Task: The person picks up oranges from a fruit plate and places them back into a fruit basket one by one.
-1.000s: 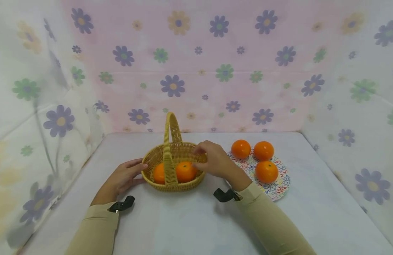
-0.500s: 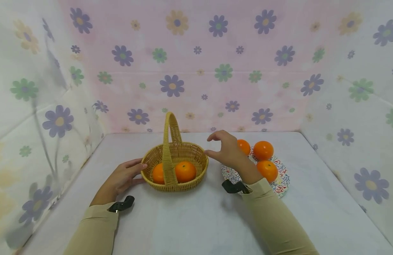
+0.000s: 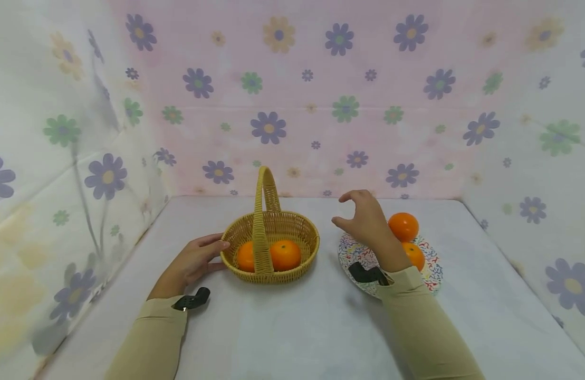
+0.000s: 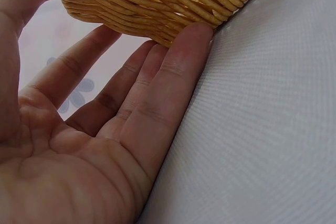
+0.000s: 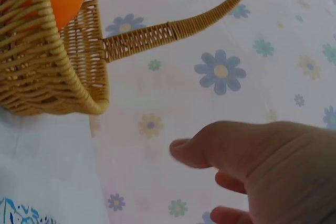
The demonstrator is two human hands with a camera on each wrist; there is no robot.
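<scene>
A yellow wicker basket with a tall arched handle stands on the table; two oranges lie inside, one partly behind the handle. My left hand holds the basket's left end, thumb at the rim and fingertips against the woven wall. To the right, my right hand is over the back left of a speckled plate, thumb and fingers apart in a C shape with nothing between them. Two oranges show on that plate, the nearer one partly hidden by the right wrist.
A white cloth covers the table. Flower-printed fabric rises behind it and on both sides. A small black camera mount sits on the right wrist, another on the left.
My right hand has drawn back from over the basket and moved right to the plate, now covering the plate's back left orange. The left hand stays at the basket; the head view has shifted slightly.
</scene>
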